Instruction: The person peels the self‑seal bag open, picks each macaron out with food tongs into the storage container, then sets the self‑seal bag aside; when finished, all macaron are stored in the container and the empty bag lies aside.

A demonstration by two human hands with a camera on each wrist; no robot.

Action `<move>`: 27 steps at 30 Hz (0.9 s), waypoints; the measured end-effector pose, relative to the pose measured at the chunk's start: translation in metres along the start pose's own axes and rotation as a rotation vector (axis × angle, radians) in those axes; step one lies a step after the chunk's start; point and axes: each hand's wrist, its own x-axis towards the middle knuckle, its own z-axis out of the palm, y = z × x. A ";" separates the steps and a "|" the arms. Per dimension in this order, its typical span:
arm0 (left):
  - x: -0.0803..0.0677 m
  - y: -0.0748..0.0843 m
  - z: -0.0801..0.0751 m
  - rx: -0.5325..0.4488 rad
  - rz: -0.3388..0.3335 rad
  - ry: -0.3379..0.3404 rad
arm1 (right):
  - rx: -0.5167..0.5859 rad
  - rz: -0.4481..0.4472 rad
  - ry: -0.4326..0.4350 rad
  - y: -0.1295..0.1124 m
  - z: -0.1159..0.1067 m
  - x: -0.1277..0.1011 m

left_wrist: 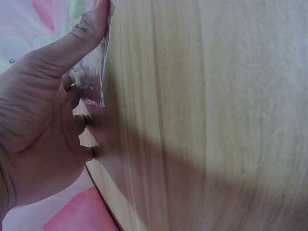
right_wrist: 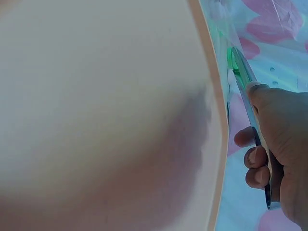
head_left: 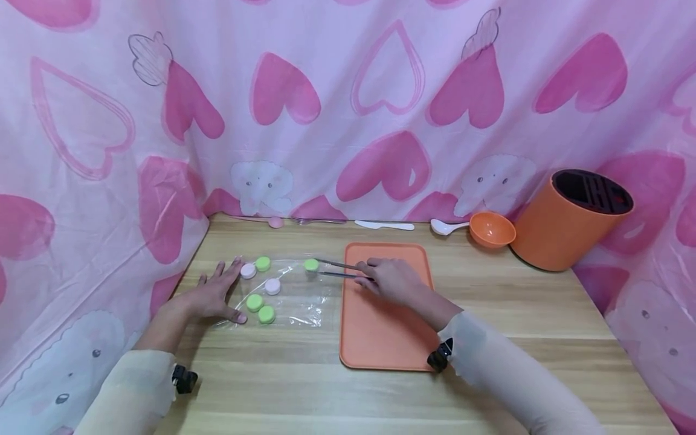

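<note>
A clear plastic bag lies flat on the wooden table. On it are several round macaron-like pieces, green ones and two pale pink ones. My left hand, fingers spread, rests at the bag's left edge; in the left wrist view its thumb lies along the plastic. With my right hand I grip metal tongs over the tray. The tongs' tips are at either side of a green macaron-like piece near the bag's right end.
An orange tray lies right of the bag. Along the back are a pink spoon, a fork, a white knife, a white spoon and an orange bowl. An orange knife block stands back right.
</note>
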 end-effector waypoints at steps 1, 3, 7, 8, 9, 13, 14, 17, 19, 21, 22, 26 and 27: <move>0.000 0.000 0.000 0.002 0.002 0.002 | -0.005 -0.002 0.006 0.003 -0.001 -0.002; 0.000 -0.001 0.000 0.003 0.006 0.007 | -0.004 -0.006 0.019 0.009 -0.005 -0.007; 0.000 0.000 -0.001 0.000 0.012 0.012 | -0.003 0.007 0.031 0.022 -0.012 -0.018; 0.001 0.000 -0.001 -0.003 0.010 0.012 | 0.001 0.017 0.025 0.025 -0.014 -0.021; 0.000 0.000 -0.001 -0.005 0.009 0.011 | 0.002 0.028 0.013 0.028 -0.016 -0.025; 0.001 0.000 -0.001 0.001 0.004 0.007 | 0.005 0.079 -0.023 0.040 -0.020 -0.038; 0.001 0.000 -0.001 0.001 0.003 0.007 | 0.003 0.090 -0.027 0.043 -0.021 -0.040; 0.001 -0.002 0.000 0.001 0.006 0.006 | -0.007 0.113 -0.024 0.051 -0.021 -0.049; 0.001 -0.003 0.001 0.001 0.008 0.007 | -0.011 0.132 -0.021 0.055 -0.021 -0.054; 0.001 -0.004 0.001 0.004 0.013 0.011 | -0.011 0.150 -0.028 0.059 -0.019 -0.058; 0.001 -0.004 0.001 0.006 0.016 0.014 | -0.009 0.158 -0.035 0.061 -0.019 -0.059; 0.002 -0.003 0.002 0.011 0.030 0.023 | -0.008 0.179 -0.076 0.064 -0.017 -0.062; 0.002 -0.003 0.002 0.011 0.033 0.023 | -0.007 0.182 -0.086 0.064 -0.017 -0.062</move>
